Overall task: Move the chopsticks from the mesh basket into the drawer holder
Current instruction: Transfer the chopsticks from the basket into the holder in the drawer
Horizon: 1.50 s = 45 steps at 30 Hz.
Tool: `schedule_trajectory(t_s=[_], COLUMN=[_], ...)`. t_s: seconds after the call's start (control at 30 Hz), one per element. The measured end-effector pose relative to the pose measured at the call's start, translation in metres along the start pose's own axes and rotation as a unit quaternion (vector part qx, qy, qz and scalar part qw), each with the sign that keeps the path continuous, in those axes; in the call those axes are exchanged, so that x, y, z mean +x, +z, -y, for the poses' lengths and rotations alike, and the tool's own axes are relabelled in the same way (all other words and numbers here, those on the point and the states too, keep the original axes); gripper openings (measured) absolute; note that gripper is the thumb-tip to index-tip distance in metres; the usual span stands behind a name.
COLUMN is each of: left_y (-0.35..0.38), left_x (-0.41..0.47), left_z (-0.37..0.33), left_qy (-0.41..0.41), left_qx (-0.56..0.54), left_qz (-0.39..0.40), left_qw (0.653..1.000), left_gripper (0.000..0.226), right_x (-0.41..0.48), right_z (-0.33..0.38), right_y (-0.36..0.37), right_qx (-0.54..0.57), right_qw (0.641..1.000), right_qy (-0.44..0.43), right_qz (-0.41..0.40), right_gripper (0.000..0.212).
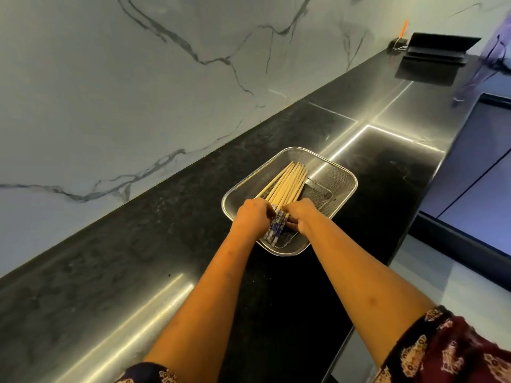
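A silver mesh basket (336,178) sits on the dark countertop (138,244). Inside it lies a bundle of pale wooden chopsticks (287,183) with blue-and-white patterned ends, tips pointing away from me. My left hand (253,212) and my right hand (301,214) close in on the bundle from either side at its patterned ends, fingers wrapped around it. The chopsticks still rest in the basket. No drawer holder is in view.
A marble wall (138,78) runs along the back of the counter. A black folded stand (439,49) sits at the far end. The counter's front edge drops to pale cabinet fronts (481,172) on the right.
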<state>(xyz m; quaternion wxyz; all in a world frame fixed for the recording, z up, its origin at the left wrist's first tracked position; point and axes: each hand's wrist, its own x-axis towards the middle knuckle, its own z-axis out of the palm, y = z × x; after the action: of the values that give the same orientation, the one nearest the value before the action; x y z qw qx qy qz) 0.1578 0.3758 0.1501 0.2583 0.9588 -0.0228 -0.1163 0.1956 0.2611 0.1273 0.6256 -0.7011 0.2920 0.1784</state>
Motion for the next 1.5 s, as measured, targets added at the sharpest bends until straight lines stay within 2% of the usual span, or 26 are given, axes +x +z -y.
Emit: schedule_trajectory(t_s=[0.37,0.73,0.9,1.13,1.2,1.27,1.37,1.5], left_y=[0.000,0.000,0.000,-0.003,-0.003,-0.006,-0.018,-0.029], left_x=[0.002,0.001,0.002,0.002,0.003,0.003,-0.001,-0.011], left_z=[-0.003,-0.005,-0.003,-0.003,-0.002,-0.002,-0.006,-0.011], left_qy=[-0.019,-0.022,-0.025,-0.036,-0.051,-0.079,-0.099,-0.098], left_qx=[-0.012,-0.013,-0.037,-0.112,-0.192,-0.317,-0.512,-0.620], left_qz=[-0.001,-0.010,-0.021,-0.084,-0.116,-0.126,-0.062,0.031], left_qw=[1.000,1.000,0.999,0.990,0.973,0.937,0.851,0.778], left_gripper=[0.027,0.029,0.030,0.032,0.028,0.024,0.023,0.029], right_x=[0.010,0.017,0.018,-0.002,-0.013,-0.025,-0.035,-0.051], right_z=[0.001,-0.003,0.000,0.009,0.013,0.017,0.023,0.029], right_y=[-0.003,-0.002,0.001,-0.008,-0.011,-0.013,-0.016,-0.019], right_qx=[0.043,0.027,0.038,0.154,0.186,0.183,0.112,0.007], right_qw=[0.998,0.999,0.999,0.987,0.979,0.971,0.963,0.936], right_qy=[0.038,0.032,0.027,0.005,-0.004,-0.008,-0.024,-0.040], right_qz=[0.025,0.016,0.018,0.047,0.086,0.153,0.244,0.350], right_gripper=[0.043,0.037,0.045,0.031,0.028,0.025,0.027,0.017])
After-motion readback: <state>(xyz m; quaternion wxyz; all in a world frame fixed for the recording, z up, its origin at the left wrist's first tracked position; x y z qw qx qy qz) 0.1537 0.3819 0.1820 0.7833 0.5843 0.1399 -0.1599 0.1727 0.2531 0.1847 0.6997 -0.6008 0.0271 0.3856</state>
